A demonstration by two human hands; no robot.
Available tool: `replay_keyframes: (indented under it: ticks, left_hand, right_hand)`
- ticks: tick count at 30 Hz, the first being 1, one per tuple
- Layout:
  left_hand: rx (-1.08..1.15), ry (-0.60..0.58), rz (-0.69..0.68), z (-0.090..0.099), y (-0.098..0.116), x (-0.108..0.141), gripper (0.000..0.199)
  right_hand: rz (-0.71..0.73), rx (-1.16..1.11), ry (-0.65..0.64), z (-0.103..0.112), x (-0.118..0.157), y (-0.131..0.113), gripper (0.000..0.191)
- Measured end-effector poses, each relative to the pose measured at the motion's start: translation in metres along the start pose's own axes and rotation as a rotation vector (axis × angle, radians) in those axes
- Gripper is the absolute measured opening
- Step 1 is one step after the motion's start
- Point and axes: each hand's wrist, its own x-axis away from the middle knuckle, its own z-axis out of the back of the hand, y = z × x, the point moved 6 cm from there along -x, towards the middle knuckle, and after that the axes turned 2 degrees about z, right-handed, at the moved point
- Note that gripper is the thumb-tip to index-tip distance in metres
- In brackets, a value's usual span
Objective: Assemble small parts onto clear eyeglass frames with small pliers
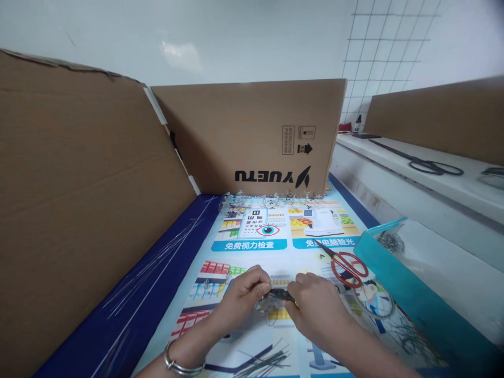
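My right hand [313, 302] is closed around the handles of dark-jawed pliers [280, 294], whose jaws point left. At the tip of the jaws, my left hand [248, 289] pinches a small piece of wirework [264, 304] between thumb and fingers. Thin clear or silvery loops of it hang below the fingertips. Several short dark wires [265, 362] lie in a loose bundle on the printed sheet below my hands. Red-handled scissors [348, 269] rest to the right of my right hand, beside a wire coil [374, 299].
Cardboard panels [252, 136] stand at the back and left. Wirework pieces [275, 201] line the back panel's foot. Long thin wires [153, 262] lie at left. A teal box [425, 283] holds a wire coil at right. Black scissors [429, 165] rest on the white ledge.
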Motion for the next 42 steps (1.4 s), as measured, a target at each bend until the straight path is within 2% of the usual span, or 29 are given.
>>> replay_keyframes:
  ticks: [8, 12, 20, 27, 42]
  left_hand:
    - [0.139, 0.021, 0.079, 0.001, -0.015, 0.000, 0.020]
    - [0.175, 0.020, 0.071, 0.001, -0.015, -0.001, 0.019]
    - [0.098, 0.011, -0.053, 0.005, -0.004, -0.005, 0.022]
    - [0.103, -0.068, -0.064, 0.003, -0.002, -0.005, 0.024]
    - [0.026, -0.131, -0.064, 0.002, -0.004, -0.003, 0.027]
  right_hand:
    - [-0.010, 0.008, 0.028, 0.000, -0.003, 0.003, 0.016]
    - [-0.005, 0.007, 0.018, 0.000, -0.003, 0.002, 0.018]
    - [-0.020, -0.014, 0.003, -0.002, -0.002, 0.004, 0.021]
    - [-0.019, -0.030, -0.001, -0.003, -0.003, 0.006, 0.020]
    - [-0.004, -0.014, -0.038, -0.010, -0.001, 0.003, 0.016]
